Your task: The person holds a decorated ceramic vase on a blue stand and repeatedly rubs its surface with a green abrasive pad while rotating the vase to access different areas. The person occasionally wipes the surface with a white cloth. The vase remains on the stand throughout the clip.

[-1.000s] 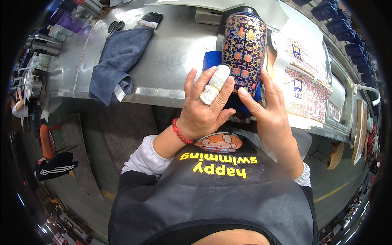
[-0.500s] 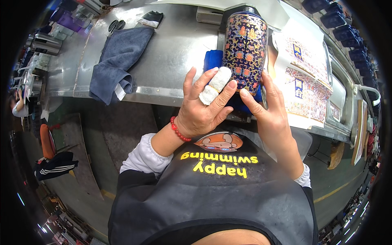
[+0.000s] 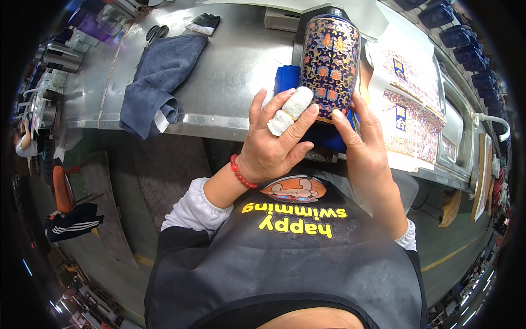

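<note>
Here, the spread left hand and spread right hand touch a glossy, floral, cylindrical bottle near its base

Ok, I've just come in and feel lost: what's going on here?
Someone's left hand and right hand are at the near end of a floral dark blue bottle, its neck pointing away. The left hand wears a white finger wrap. Printed sheets lie rightward, a grey-blue towel leftward.

We have shifted the bottle slightly right and away from us; our right hand's thumb has also moved up and rightward.
</note>
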Demonstrator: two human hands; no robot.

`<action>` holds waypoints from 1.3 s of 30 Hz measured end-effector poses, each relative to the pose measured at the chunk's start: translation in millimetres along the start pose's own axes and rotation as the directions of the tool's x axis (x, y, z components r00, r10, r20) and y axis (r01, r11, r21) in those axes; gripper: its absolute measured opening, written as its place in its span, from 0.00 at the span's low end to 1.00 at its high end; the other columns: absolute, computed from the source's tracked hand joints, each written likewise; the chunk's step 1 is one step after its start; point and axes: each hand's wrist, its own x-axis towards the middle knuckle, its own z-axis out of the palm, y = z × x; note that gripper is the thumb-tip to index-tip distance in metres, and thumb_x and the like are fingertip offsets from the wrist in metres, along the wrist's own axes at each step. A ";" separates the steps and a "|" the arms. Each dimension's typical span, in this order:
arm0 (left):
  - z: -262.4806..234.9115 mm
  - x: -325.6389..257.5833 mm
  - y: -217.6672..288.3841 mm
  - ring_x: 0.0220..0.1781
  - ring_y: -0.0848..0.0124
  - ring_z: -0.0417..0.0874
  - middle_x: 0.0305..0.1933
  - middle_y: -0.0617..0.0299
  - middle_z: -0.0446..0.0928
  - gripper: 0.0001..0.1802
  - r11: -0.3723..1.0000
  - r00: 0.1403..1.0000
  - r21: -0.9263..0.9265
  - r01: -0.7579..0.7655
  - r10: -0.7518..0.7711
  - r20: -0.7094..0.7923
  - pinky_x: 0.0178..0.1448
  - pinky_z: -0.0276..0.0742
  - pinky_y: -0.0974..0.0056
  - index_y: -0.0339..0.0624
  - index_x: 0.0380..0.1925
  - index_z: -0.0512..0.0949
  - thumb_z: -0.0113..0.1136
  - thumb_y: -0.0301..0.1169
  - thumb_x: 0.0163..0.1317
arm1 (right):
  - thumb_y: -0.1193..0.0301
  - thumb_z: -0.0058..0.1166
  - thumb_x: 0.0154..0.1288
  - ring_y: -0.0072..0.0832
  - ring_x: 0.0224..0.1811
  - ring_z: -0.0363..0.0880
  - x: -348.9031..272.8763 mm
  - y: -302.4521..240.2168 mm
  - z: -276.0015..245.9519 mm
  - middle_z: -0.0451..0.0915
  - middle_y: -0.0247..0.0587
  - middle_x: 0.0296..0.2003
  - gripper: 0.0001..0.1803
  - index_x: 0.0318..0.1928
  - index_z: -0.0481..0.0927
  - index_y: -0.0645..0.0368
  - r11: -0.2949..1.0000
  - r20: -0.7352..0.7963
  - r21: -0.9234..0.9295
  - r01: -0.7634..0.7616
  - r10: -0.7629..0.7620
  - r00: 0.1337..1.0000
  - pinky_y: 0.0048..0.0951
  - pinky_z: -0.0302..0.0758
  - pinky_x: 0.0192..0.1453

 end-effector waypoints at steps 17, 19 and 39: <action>3.4 -1.4 -2.8 0.74 0.54 0.70 0.67 0.53 0.79 0.29 0.999 1.000 0.017 -0.030 0.030 -0.003 0.83 0.44 0.40 0.45 0.68 0.78 0.61 0.44 0.70 | 0.83 0.61 0.55 0.59 0.69 0.71 1.9 -2.6 -4.7 0.66 0.68 0.71 0.33 0.62 0.85 0.43 0.999 0.027 -0.038 0.019 -0.018 0.999 0.50 0.70 0.73; 2.8 -0.8 -2.7 0.74 0.54 0.71 0.67 0.53 0.78 0.29 0.999 1.000 0.017 -0.031 0.031 -0.004 0.83 0.44 0.40 0.45 0.67 0.78 0.61 0.44 0.70 | 0.83 0.60 0.55 0.59 0.69 0.71 2.1 -2.0 -4.0 0.66 0.68 0.71 0.33 0.62 0.85 0.43 0.999 0.025 -0.033 0.018 -0.017 1.000 0.50 0.70 0.73; 4.5 2.0 -0.5 0.68 0.53 0.75 0.61 0.50 0.81 0.28 0.997 0.996 0.025 -0.069 0.070 -0.046 0.80 0.50 0.38 0.57 0.60 0.84 0.70 0.30 0.56 | 0.87 0.58 0.63 0.38 0.47 0.86 -13.1 13.8 0.3 0.83 0.55 0.50 0.23 0.60 0.76 0.69 0.919 -0.241 0.372 -0.128 0.229 0.943 0.33 0.82 0.51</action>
